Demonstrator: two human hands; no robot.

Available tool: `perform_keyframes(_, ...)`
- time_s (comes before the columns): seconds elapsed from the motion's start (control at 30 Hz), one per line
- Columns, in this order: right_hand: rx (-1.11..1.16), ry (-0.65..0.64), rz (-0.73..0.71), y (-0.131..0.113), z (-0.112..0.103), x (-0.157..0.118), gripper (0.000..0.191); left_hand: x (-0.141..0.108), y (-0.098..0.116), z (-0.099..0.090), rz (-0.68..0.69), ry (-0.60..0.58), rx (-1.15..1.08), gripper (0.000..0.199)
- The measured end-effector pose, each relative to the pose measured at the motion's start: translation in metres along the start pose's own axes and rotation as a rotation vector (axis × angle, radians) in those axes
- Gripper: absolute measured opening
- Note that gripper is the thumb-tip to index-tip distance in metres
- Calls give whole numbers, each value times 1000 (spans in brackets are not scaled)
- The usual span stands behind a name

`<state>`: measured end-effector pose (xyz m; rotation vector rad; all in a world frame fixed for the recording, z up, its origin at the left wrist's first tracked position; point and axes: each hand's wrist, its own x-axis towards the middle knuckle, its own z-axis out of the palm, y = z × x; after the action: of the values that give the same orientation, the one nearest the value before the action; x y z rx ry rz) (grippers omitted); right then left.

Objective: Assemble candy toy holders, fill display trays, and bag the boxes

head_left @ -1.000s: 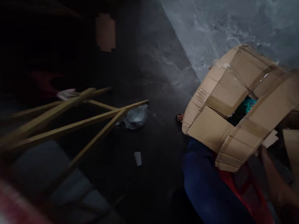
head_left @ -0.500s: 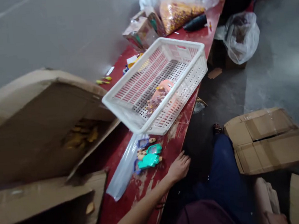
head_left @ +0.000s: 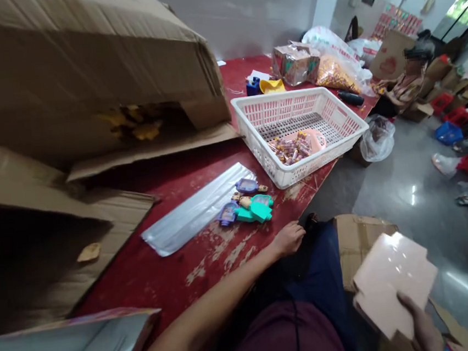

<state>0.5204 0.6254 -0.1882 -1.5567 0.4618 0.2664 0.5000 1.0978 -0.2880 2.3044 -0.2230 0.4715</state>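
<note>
Pink card pieces (head_left: 389, 282) are gripped, lower right, by the right hand (head_left: 420, 320), seemingly mid-handling; steadiness seems needed next. Whether the left hand (head_left: 290, 238), lower centre, is closed cannot be told.

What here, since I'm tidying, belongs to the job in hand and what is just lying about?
Likely the job:
pale pink card stack, held in the right hand
purple and teal pieces, nearest the left hand

Seemingly lying about:
yellow piece and dark object beyond the white basket
clear plastic bag beside the table
</note>
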Motion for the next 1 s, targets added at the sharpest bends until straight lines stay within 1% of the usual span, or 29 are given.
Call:
perform_keyframes(0.03,47,43,-17,-17,38,5,72,-3,2,-4,-10,37,-8,19)
perform_keyframes(0.07,103,51,-29,-33,79,11,67,-8,4,-8,-25,72,-14,21)
perform_keyframes(0.1,163,13,-39,-47,121,18,61,-13,7,-13,-45,106,-17,22)
perform_keyframes(0.17,232,-104,-13,-72,200,35,49,-26,12,-23,-95,164,-19,22)
perform_keyframes(0.23,239,-219,97,-88,267,52,38,-40,19,-33,-149,207,-13,22)
perform_keyframes(0.3,223,-277,132,-94,319,69,31,-55,27,-42,-208,243,-17,22)
perform_keyframes(0.33,209,-300,143,-93,339,76,29,-62,31,-46,-243,261,-26,23)
perform_keyframes(0.4,178,-329,148,-88,370,87,26,-75,38,-53,-315,299,-54,23)
perform_keyframes(0.47,144,-344,145,-83,391,96,24,-86,44,-57,-377,337,-82,24)
perform_keyframes(0.57,89,-366,131,-83,411,108,22,-95,50,-57,-454,390,-100,24)
perform_keyframes(0.63,41,-385,127,-88,422,117,21,-98,54,-55,-489,389,-98,23)
perform_keyframes(0.7,-25,-394,124,-94,429,124,21,-99,57,-51,-498,360,-92,23)
perform_keyframes(0.77,-103,-382,105,-98,433,129,25,-101,61,-48,-495,337,-87,23)
perform_keyframes(0.83,-175,-354,60,-99,431,130,33,-104,65,-47,-500,340,-82,24)
perform_keyframes(0.9,-218,-313,-9,-96,426,127,39,-107,69,-46,-519,354,-82,24)
perform_keyframes(1.0,-210,-243,-133,-91,414,119,43,-109,75,-50,-549,386,-81,24)
